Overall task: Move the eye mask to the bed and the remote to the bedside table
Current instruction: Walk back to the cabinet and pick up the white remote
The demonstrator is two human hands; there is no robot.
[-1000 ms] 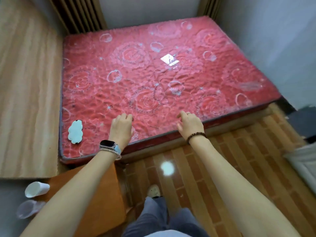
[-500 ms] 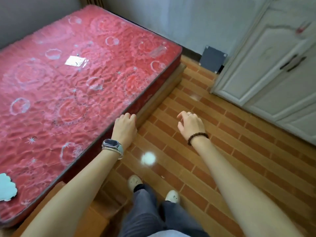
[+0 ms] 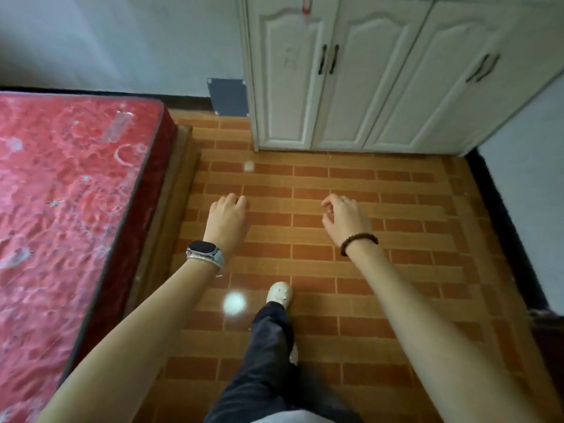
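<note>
Left hand (image 3: 227,219), right hand (image 3: 345,219): both hovering over the tiled floor (image 3: 366,300) beside the bed (image 3: 61,224), fingers hanging loosely curled, holding nothing. Eye mask, remote: not showing in view.

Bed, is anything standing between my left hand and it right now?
Nothing visible does. The left hand hangs empty over the brick-pattern floor beside the bed; only bare floor lies between. The right hand holds nothing too. Neither eye mask nor remote is in view.
</note>
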